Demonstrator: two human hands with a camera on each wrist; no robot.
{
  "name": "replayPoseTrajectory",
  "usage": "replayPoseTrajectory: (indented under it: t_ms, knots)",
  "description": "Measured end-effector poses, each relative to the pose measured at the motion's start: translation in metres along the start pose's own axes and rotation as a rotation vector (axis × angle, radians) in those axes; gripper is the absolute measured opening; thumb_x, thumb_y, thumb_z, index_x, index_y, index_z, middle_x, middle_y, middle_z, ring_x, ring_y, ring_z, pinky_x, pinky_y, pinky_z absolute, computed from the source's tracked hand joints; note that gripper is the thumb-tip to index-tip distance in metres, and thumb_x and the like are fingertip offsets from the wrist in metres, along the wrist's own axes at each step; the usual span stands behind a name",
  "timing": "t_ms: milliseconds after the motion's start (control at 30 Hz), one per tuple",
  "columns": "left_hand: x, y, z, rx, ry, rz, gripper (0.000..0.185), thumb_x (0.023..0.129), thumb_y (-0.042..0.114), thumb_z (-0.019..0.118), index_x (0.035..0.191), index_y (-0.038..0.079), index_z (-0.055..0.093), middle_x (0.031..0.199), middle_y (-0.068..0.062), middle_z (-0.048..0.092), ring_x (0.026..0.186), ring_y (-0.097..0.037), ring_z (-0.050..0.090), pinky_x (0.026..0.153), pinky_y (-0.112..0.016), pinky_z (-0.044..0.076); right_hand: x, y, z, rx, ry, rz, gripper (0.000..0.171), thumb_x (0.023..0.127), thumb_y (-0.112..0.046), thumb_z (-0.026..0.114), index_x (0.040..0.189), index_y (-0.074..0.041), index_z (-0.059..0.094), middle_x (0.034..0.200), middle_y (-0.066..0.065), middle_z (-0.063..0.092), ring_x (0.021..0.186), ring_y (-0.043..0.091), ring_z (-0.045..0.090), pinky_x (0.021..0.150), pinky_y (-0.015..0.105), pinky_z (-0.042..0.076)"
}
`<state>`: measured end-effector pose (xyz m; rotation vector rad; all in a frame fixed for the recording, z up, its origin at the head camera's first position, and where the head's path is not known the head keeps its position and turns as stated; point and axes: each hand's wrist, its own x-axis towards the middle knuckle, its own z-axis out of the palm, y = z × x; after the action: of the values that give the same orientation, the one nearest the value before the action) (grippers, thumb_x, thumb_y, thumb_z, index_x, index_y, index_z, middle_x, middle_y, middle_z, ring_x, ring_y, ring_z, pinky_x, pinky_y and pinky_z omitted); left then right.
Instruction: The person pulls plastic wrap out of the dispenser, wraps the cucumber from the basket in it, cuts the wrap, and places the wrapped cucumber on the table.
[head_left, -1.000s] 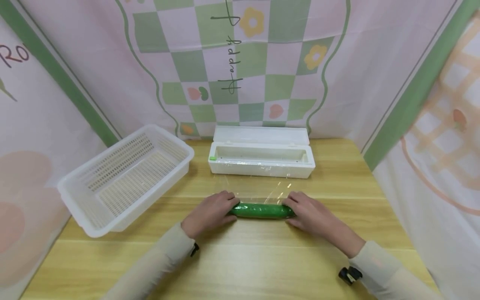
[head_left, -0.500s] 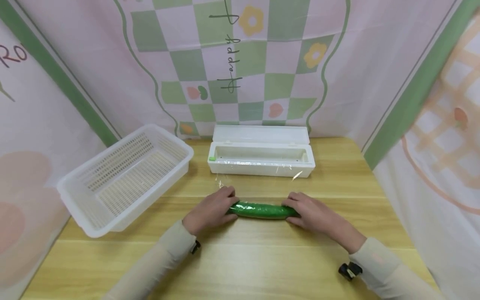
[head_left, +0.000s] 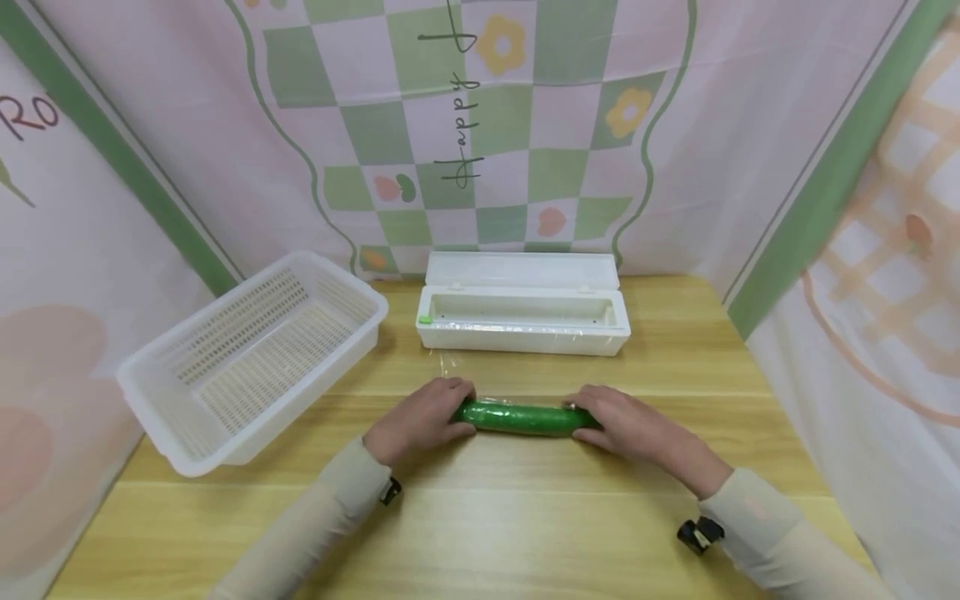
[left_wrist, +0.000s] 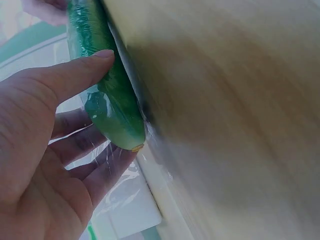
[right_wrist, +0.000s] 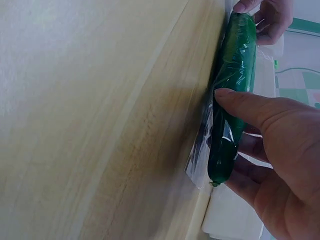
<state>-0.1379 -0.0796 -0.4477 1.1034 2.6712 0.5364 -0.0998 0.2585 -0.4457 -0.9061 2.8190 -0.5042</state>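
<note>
A green cucumber (head_left: 525,418) lies crosswise on the table, wrapped in clear cling film. My left hand (head_left: 426,418) grips its left end, thumb on the near side and fingers on the far side. The right end is held the same way by my right hand (head_left: 630,429). In the left wrist view, film (left_wrist: 112,155) sticks out past the cucumber's tip over the fingers. A loose flap of film (right_wrist: 197,162) lies along the cucumber in the right wrist view. Behind it, faint film reaches toward a white dispenser box (head_left: 525,340) with its lid up.
A white slotted plastic basket (head_left: 337,367) stands at the left of the wooden table (head_left: 510,533). A green slider (head_left: 425,320) sits at the box's left front corner. Printed cloth (head_left: 495,125) hangs behind the table's far edge.
Both hands stay almost in place at the cucumber's ends. Glints on the film between cucumber and box have shifted, with fewer bright streaks at the right. The basket and box have not moved.
</note>
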Motion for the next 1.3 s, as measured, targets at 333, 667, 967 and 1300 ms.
replayPoseTrajectory:
  t_ms: [333, 667, 967, 1300]
  knots:
    - [0.004, -0.003, -0.001, 0.02, -0.015, 0.0, 0.031, 0.098, 0.03, 0.076, 0.116, 0.006, 0.066, 0.11, -0.004, 0.066, 0.093, -0.014, 0.06, 0.087, -0.034, 0.058, 0.001, 0.008, -0.001, 0.067, 0.022, -0.001, 0.03, 0.097, -0.023, 0.078, 0.122, -0.008, 0.072, 0.112, 0.001, 0.069, 0.097, 0.009, 0.061, 0.083, 0.034, 0.059]
    - [0.004, 0.001, -0.002, 0.085, -0.023, -0.025, 0.034, 0.1, 0.031, 0.074, 0.117, 0.003, 0.068, 0.107, -0.005, 0.054, 0.089, -0.015, 0.051, 0.079, -0.03, 0.052, 0.002, 0.013, -0.001, 0.015, 0.045, -0.036, 0.035, 0.096, -0.026, 0.079, 0.126, -0.008, 0.076, 0.102, -0.002, 0.059, 0.09, 0.009, 0.051, 0.076, 0.027, 0.051]
    - [0.007, 0.001, 0.0, 0.177, -0.028, -0.071, 0.042, 0.101, 0.037, 0.071, 0.13, 0.006, 0.068, 0.115, -0.008, 0.064, 0.109, -0.024, 0.059, 0.098, -0.039, 0.055, 0.003, 0.018, -0.001, 0.071, 0.042, 0.007, 0.029, 0.096, -0.025, 0.079, 0.118, -0.01, 0.069, 0.101, -0.003, 0.067, 0.091, 0.01, 0.061, 0.083, 0.035, 0.059]
    - [0.006, 0.001, -0.001, 0.192, 0.015, -0.082, 0.032, 0.104, 0.037, 0.066, 0.119, 0.009, 0.062, 0.113, -0.007, 0.066, 0.112, -0.027, 0.062, 0.099, -0.042, 0.056, 0.002, 0.02, -0.002, 0.036, 0.094, -0.002, 0.021, 0.099, -0.025, 0.075, 0.116, -0.013, 0.077, 0.107, -0.003, 0.063, 0.096, 0.009, 0.055, 0.081, 0.033, 0.056]
